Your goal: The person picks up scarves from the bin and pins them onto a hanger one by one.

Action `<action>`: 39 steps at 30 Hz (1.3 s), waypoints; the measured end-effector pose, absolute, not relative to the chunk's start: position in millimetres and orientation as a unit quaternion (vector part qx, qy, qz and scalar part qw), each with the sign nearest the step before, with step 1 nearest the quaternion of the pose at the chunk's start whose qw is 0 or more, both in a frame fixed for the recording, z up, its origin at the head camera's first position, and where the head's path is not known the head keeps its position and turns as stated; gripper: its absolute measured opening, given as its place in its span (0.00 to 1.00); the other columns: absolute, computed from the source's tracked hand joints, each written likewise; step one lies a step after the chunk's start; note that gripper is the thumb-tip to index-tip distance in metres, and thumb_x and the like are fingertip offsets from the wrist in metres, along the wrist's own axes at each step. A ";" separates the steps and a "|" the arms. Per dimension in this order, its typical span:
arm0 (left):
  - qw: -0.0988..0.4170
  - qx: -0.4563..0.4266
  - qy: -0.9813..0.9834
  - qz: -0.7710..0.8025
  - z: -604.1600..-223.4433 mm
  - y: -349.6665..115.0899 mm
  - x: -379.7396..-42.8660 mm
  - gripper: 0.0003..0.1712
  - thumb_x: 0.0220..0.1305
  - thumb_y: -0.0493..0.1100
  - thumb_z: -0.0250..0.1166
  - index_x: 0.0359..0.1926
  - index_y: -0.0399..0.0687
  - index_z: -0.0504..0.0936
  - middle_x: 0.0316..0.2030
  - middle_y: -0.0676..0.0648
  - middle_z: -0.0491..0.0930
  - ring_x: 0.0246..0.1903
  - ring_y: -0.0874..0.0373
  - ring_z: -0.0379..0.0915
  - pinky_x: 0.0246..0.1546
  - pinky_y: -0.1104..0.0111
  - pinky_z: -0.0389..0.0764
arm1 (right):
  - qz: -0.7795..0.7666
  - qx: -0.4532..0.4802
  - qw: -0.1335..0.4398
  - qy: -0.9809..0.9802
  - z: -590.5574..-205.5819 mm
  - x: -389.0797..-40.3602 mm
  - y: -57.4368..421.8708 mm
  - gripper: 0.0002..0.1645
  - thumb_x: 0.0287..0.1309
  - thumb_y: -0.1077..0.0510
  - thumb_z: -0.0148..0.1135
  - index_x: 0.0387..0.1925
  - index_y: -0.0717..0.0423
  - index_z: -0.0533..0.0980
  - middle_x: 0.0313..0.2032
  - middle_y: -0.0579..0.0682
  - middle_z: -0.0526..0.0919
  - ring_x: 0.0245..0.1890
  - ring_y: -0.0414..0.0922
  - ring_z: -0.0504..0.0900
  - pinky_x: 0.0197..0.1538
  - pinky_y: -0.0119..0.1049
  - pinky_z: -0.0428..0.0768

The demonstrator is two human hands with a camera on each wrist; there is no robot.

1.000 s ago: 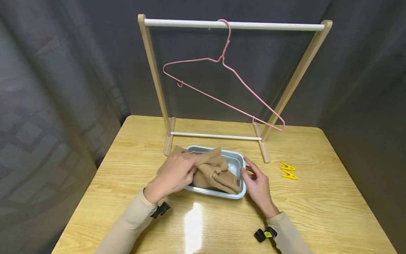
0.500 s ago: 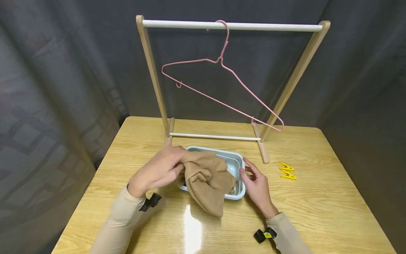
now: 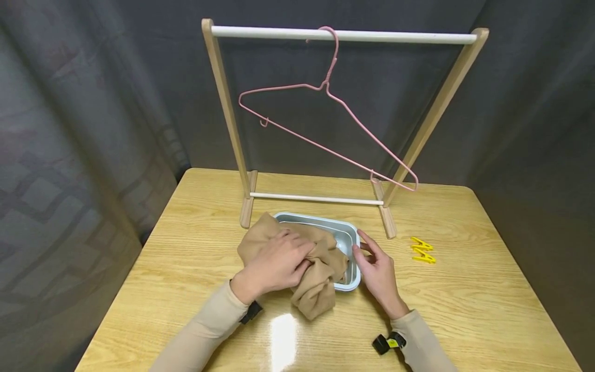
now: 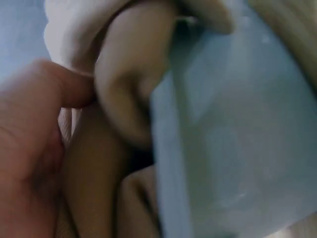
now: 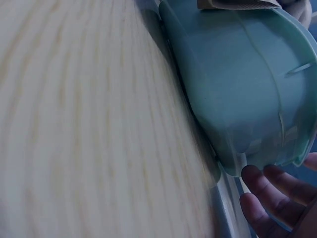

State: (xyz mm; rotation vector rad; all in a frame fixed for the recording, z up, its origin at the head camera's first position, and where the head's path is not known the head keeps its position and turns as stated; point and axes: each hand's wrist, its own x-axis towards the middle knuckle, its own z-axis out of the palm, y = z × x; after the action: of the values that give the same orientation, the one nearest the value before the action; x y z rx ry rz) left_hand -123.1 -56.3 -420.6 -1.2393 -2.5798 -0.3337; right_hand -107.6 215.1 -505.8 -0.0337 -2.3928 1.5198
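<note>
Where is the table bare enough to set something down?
Left of the brown cloth and right of the yellow clips, out to the table edges. Crowded: the pale tub, left grip on the cloth, right grip at the tub's right end.

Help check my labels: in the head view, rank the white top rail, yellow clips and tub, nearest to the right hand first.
1. Tub: left of the right hand.
2. Yellow clips: right of the hand.
3. White top rail: high up.
</note>
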 end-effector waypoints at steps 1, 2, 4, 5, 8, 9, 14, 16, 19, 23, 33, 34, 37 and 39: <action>0.154 -0.424 -0.887 -0.096 -423.2 -54.7 -121.8 0.06 0.67 0.45 0.69 0.43 0.52 0.84 0.38 0.53 0.87 0.46 0.53 0.84 0.62 0.55 0.79 | 0.529 -0.011 0.153 -0.834 -505.5 -107.9 214.9 0.26 0.72 0.60 0.67 0.69 0.49 0.80 0.47 0.62 0.92 0.30 0.33 0.88 0.36 0.21 0.82; 0.180 -0.420 -0.886 -0.079 -425.7 -53.8 -120.4 0.08 0.67 0.46 0.69 0.45 0.51 0.85 0.39 0.52 0.87 0.46 0.53 0.84 0.62 0.55 0.79 | 0.529 -0.011 0.153 -0.835 -505.2 -108.1 214.7 0.26 0.72 0.60 0.67 0.69 0.49 0.80 0.47 0.62 0.92 0.31 0.34 0.88 0.36 0.21 0.82; 0.221 -0.415 -0.880 -0.063 -429.7 -53.6 -116.4 0.12 0.66 0.47 0.70 0.48 0.48 0.85 0.41 0.51 0.87 0.47 0.52 0.83 0.62 0.56 0.79 | 0.528 -0.010 0.153 -0.836 -505.0 -108.7 214.5 0.26 0.72 0.60 0.67 0.69 0.48 0.80 0.47 0.62 0.92 0.31 0.35 0.89 0.36 0.21 0.82; 0.236 -0.413 -0.878 -0.059 -430.8 -54.1 -114.0 0.13 0.66 0.47 0.69 0.48 0.48 0.85 0.41 0.51 0.87 0.46 0.52 0.83 0.62 0.56 0.79 | 0.527 -0.010 0.152 -0.836 -504.9 -109.0 214.5 0.26 0.72 0.60 0.67 0.69 0.48 0.80 0.47 0.61 0.92 0.31 0.35 0.89 0.36 0.21 0.82; 0.246 -0.416 -0.873 -0.066 -431.0 -59.0 -105.0 0.21 0.61 0.47 0.68 0.54 0.44 0.83 0.47 0.48 0.86 0.51 0.50 0.81 0.67 0.53 0.76 | 0.526 -0.011 0.151 -0.837 -504.6 -109.3 215.2 0.25 0.72 0.59 0.67 0.69 0.48 0.80 0.46 0.61 0.92 0.31 0.35 0.89 0.36 0.21 0.82; 0.237 -0.418 -0.874 -0.070 -430.4 -61.1 -101.7 0.27 0.57 0.47 0.68 0.58 0.42 0.82 0.50 0.47 0.86 0.54 0.49 0.81 0.69 0.51 0.75 | 0.526 -0.011 0.151 -0.837 -504.5 -109.5 215.6 0.25 0.72 0.59 0.67 0.69 0.48 0.80 0.46 0.61 0.92 0.31 0.34 0.89 0.36 0.21 0.82; 0.166 -0.413 -0.893 -0.058 -429.0 -67.4 -90.2 0.55 0.44 0.53 0.76 0.73 0.38 0.69 0.66 0.43 0.78 0.67 0.47 0.74 0.76 0.48 0.67 | 0.525 -0.010 0.153 -0.837 -501.8 -109.7 217.8 0.26 0.72 0.59 0.67 0.69 0.49 0.80 0.47 0.62 0.92 0.30 0.30 0.87 0.36 0.21 0.82; 0.155 -0.405 -0.900 -0.048 -431.3 -65.6 -89.1 0.60 0.42 0.57 0.80 0.75 0.39 0.68 0.68 0.44 0.77 0.68 0.48 0.73 0.77 0.48 0.66 | 0.524 -0.009 0.154 -0.838 -500.7 -109.8 218.5 0.26 0.72 0.59 0.67 0.69 0.50 0.80 0.47 0.63 0.92 0.30 0.29 0.86 0.36 0.20 0.82; 0.169 -0.396 -0.902 -0.031 -436.9 -60.2 -90.3 0.62 0.40 0.63 0.84 0.74 0.43 0.70 0.66 0.47 0.80 0.65 0.51 0.75 0.75 0.50 0.67 | 0.522 -0.007 0.157 -0.838 -499.3 -109.9 218.9 0.25 0.72 0.60 0.66 0.69 0.51 0.80 0.47 0.63 0.91 0.30 0.29 0.86 0.36 0.20 0.82; 0.211 -0.393 -0.895 -0.010 -444.7 -54.6 -93.5 0.58 0.39 0.68 0.85 0.69 0.47 0.76 0.58 0.51 0.85 0.57 0.54 0.80 0.70 0.54 0.72 | 0.524 -0.003 0.160 -0.837 -499.2 -109.6 219.1 0.25 0.72 0.61 0.66 0.69 0.52 0.80 0.47 0.65 0.91 0.30 0.29 0.86 0.36 0.21 0.82; 0.171 -0.442 -0.880 -0.035 -436.1 -62.3 -103.1 0.33 0.47 0.62 0.83 0.51 0.56 0.83 0.44 0.55 0.88 0.49 0.56 0.83 0.61 0.58 0.79 | 0.530 -0.006 0.159 -0.833 -503.4 -108.9 217.8 0.26 0.71 0.62 0.67 0.69 0.52 0.80 0.47 0.65 0.91 0.30 0.30 0.87 0.36 0.21 0.83; 0.158 -0.445 -0.881 -0.032 -433.8 -63.8 -103.8 0.33 0.48 0.62 0.83 0.52 0.57 0.83 0.46 0.55 0.88 0.50 0.56 0.83 0.61 0.58 0.79 | 0.531 -0.008 0.159 -0.832 -504.0 -108.8 217.3 0.26 0.71 0.62 0.67 0.69 0.52 0.80 0.47 0.65 0.91 0.30 0.30 0.87 0.35 0.21 0.83; 0.128 -0.458 -0.880 -0.021 -429.9 -68.4 -105.0 0.35 0.52 0.63 0.82 0.57 0.56 0.82 0.51 0.54 0.88 0.53 0.56 0.82 0.64 0.58 0.78 | 0.533 -0.009 0.159 -0.831 -505.3 -107.7 215.4 0.26 0.70 0.63 0.67 0.68 0.53 0.80 0.46 0.66 0.91 0.29 0.33 0.88 0.35 0.22 0.83; 0.115 -0.465 -0.877 -0.022 -428.3 -71.4 -105.7 0.35 0.53 0.62 0.81 0.59 0.55 0.82 0.53 0.54 0.88 0.55 0.57 0.82 0.66 0.58 0.77 | 0.533 -0.010 0.158 -0.831 -506.1 -106.9 214.5 0.26 0.70 0.63 0.67 0.68 0.53 0.80 0.46 0.66 0.91 0.29 0.35 0.89 0.35 0.22 0.83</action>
State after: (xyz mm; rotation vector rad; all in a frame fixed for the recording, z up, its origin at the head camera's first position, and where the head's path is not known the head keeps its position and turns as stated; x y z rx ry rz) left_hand -105.7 -71.4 -428.3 -1.3634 -2.5711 -0.0657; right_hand -106.9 214.5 -506.1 -0.0285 -2.3771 1.5233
